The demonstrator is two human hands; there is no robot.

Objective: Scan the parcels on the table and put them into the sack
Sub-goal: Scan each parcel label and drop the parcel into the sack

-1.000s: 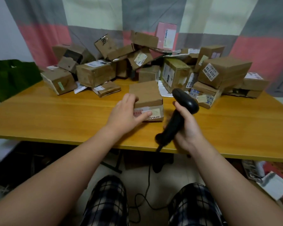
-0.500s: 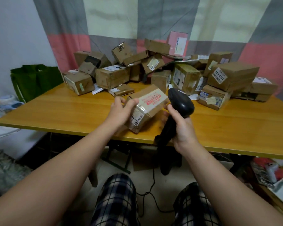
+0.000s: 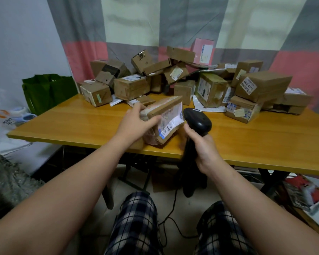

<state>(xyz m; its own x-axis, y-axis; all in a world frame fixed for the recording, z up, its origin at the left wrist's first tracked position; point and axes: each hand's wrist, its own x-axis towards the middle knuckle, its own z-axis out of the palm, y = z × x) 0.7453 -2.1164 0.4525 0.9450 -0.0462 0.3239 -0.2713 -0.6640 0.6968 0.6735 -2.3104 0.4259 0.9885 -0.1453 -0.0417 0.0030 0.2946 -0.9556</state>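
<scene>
the left hand grips a taped parcel from its nine o'clock side, holding it tilted over the near edge of the table. the right hand is curled round the handle of the scanner, whose head sits just beside the label at three o'clock. as i judge it, the head is very close and the label is wrinkled, so the read may fail. held from one side only, the parcel could slip and drop off the edge. the green bag at nine o'clock, probably the sack, stands well apart.
</scene>
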